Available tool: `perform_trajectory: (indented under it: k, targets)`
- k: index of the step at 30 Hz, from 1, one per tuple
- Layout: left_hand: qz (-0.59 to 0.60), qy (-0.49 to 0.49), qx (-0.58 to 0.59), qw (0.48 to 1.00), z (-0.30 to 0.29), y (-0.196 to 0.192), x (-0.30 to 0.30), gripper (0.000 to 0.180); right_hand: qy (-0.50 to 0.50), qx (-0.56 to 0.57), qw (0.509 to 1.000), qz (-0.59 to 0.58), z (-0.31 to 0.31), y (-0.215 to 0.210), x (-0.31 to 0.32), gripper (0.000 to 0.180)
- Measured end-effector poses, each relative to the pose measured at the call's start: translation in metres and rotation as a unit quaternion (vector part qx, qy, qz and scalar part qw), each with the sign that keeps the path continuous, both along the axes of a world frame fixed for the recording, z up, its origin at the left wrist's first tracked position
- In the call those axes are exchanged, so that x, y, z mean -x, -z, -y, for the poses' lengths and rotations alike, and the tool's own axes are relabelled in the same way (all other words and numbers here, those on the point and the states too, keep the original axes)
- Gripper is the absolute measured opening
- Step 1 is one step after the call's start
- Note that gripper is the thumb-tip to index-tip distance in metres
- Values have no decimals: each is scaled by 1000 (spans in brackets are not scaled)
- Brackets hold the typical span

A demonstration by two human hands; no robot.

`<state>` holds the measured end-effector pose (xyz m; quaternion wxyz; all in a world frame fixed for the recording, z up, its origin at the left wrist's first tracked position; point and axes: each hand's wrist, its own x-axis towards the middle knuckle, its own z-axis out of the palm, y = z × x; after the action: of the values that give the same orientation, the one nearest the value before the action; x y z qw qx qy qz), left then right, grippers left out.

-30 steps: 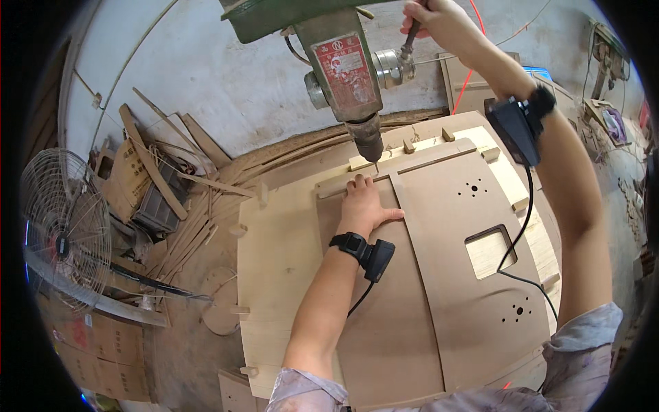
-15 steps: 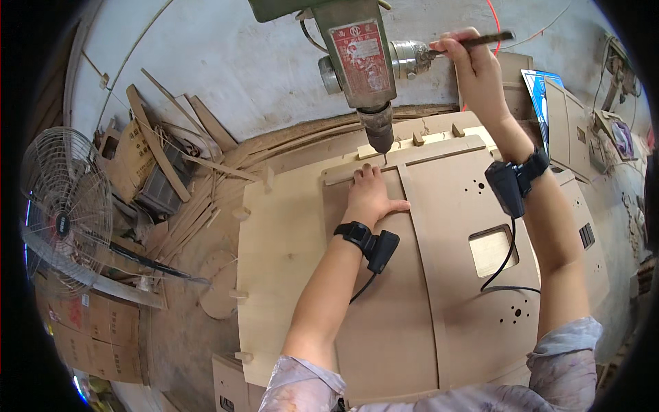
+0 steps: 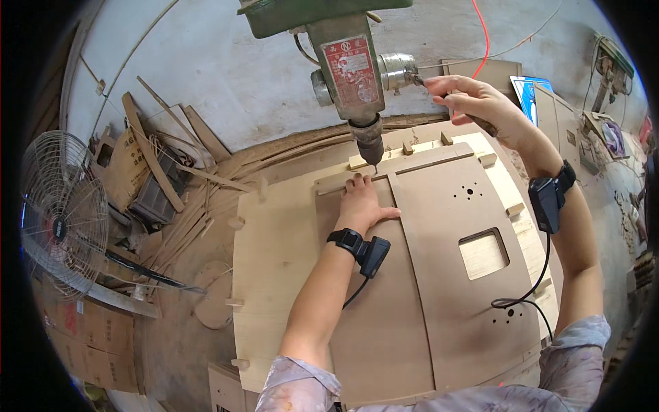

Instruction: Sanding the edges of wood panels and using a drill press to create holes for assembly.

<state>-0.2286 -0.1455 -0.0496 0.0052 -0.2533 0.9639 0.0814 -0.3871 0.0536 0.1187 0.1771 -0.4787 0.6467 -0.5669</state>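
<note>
A green drill press (image 3: 351,69) stands over the work, its chuck (image 3: 368,141) pointing down with a thin drill bit (image 3: 375,169) in it. Under the bit lies a flat brown panel (image 3: 439,302) with a raised strip, a square cutout and small holes. My left hand (image 3: 360,206) rests on the panel just below the bit, fingers forward and thumb out to the right, holding nothing. Up at the right, my right hand (image 3: 473,99) is closed on the drill press lever (image 3: 419,79), which is mostly hidden by the hand. Whether the bit touches the panel, I cannot tell.
Beneath the panel is a pale wooden board (image 3: 274,275) with small blocks (image 3: 262,187) along its edges. A caged fan (image 3: 62,220) stands at the left, near wood offcuts (image 3: 154,154) and cardboard boxes (image 3: 93,336). A black cable (image 3: 546,275) hangs from my right wrist.
My right hand has swung the lever down from its outstretched position. The view has shifted slightly. A brown panel at the right no longer shows there. My left hand stays on its panel.
</note>
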Motion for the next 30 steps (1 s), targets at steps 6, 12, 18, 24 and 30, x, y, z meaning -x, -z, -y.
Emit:
perform_trajectory:
  k: [6, 12, 18, 24, 30]
  targets:
    - [13, 2, 4, 1000, 0, -1, 5, 113, 59, -268, 960, -59, 6, 5, -15, 35]
    - [16, 2, 7, 1000, 0, -6, 0, 112, 192, -136, 876, -421, 28, 101, 5, 19]
    - [22, 7, -1, 1000, -1, -8, 0, 108, 337, -123, 821, -445, 90, 176, 41, 17]
    - [8, 5, 4, 1000, -6, -9, 1, 109, 347, -93, 870, -339, 121, 189, 71, 23]
    - [24, -3, 0, 1000, 6, -1, -8, 110, 260, -178, 910, -270, 59, 146, -10, 40]
